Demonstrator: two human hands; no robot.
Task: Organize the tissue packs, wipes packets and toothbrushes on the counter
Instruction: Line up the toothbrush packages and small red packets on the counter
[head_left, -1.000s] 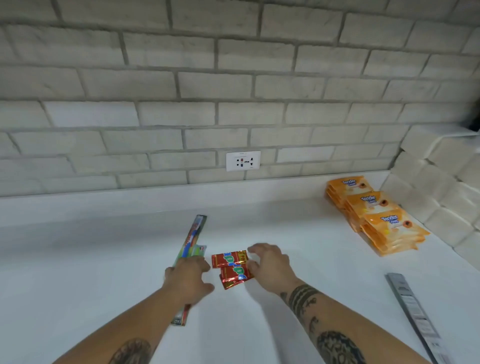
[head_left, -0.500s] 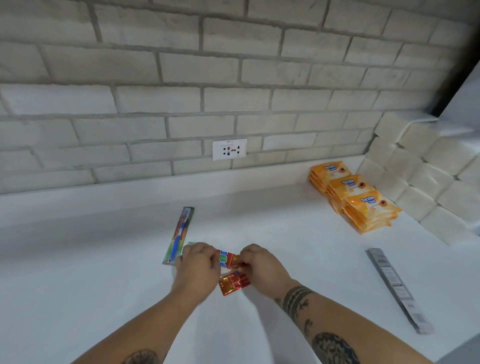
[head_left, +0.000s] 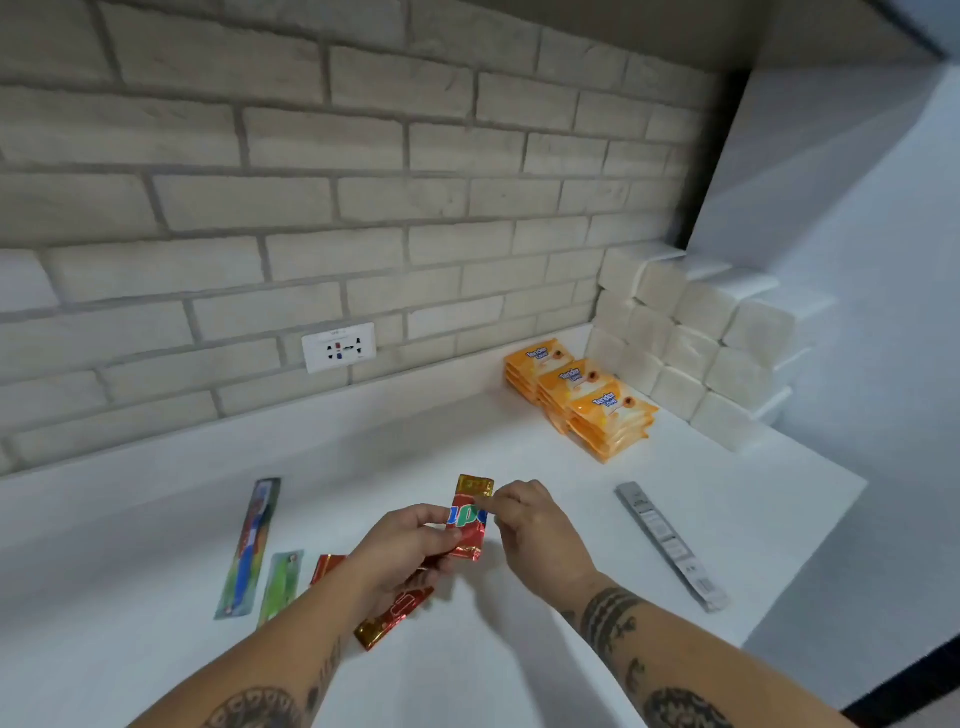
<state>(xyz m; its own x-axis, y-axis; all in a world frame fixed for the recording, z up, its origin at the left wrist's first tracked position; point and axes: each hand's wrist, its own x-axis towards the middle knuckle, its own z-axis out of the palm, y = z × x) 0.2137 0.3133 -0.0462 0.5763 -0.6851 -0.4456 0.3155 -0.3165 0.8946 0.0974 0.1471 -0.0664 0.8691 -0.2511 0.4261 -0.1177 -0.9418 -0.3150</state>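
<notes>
1. Head view, centre of the frame: the left hand grips the lower left edge of a red packet with curled fingers. The right hand pinches its upper right edge. The packet stands upright, lifted clear of the counter.
2. The foil looks glossy, and both holds sit on the edges only. If one hand lets go before the other has a firm hold, the packet may twist or drop.
3. Just below, a second packet pokes out from under the left hand. I cannot tell whether the hand holds it or it lies on the counter. If it is only loosely tucked in, it may slip out when the hand moves.
4. Lower left: two toothbrushes and the corner of a third packet lie just beside the left forearm. A careless sweep of that arm could knock them askew.
5. Right of centre: a grey toothbrush lies alone, with its near end close to the counter's right edge. A nudge from the right arm could send it over.
6. Upper right: wipes sit in three overlapping stacks beside the tissue packs piled in the corner. The stacks lean on one another, so a packet set down hard against them could make them slide.
</notes>
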